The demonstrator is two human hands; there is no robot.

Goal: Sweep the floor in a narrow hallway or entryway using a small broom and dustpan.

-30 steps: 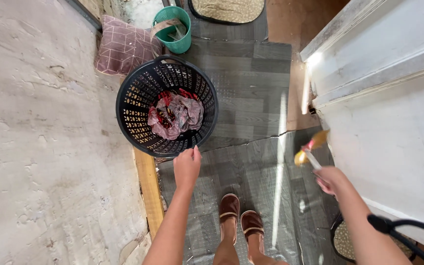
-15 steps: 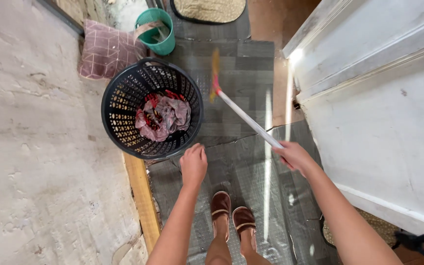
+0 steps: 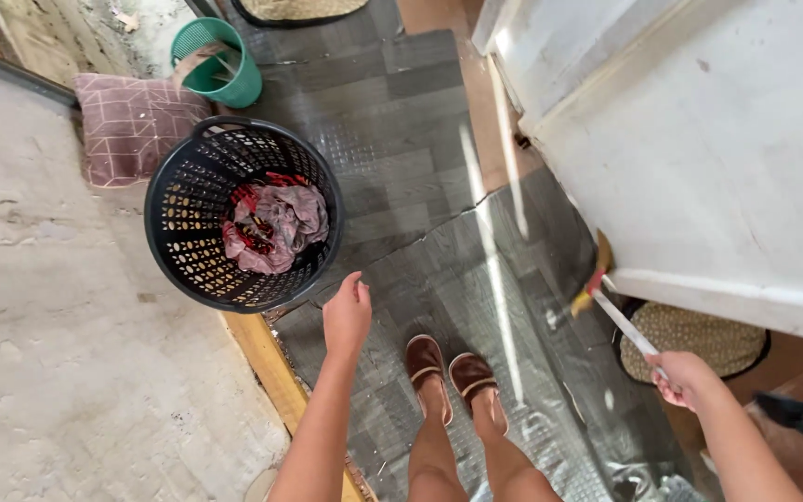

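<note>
Right hand point(image 3: 685, 379) is clenched around the white handle of a small broom point(image 3: 617, 314). Bristle end sits low, right beside the base of the white door point(image 3: 717, 158) and just above the edge of a woven mat point(image 3: 699, 336) that pokes out from under it.

Left hand point(image 3: 347, 316) holds nothing, fingers loosely curled, hanging just beside the rim of the black laundry basket point(image 3: 174, 232) without touching it. The basket stands on the grey patterned floor covering point(image 3: 401, 149) and holds a bundle of pink and red cloth point(image 3: 271, 226). A pink cushion point(image 3: 132, 125) and a green bin point(image 3: 220, 65) lie behind it, near the wall.

Risks, as a judgement:
- Broom head is tight against the door; a sideways stroke could knock the wood or catch on the mat edge.
- Floor covering has a split seam ahead of the brown slippers point(image 3: 453, 376); bristles or a toe could snag it and lift the sheet.
- Basket stands close to the left hand; a bump could shift it.
</note>
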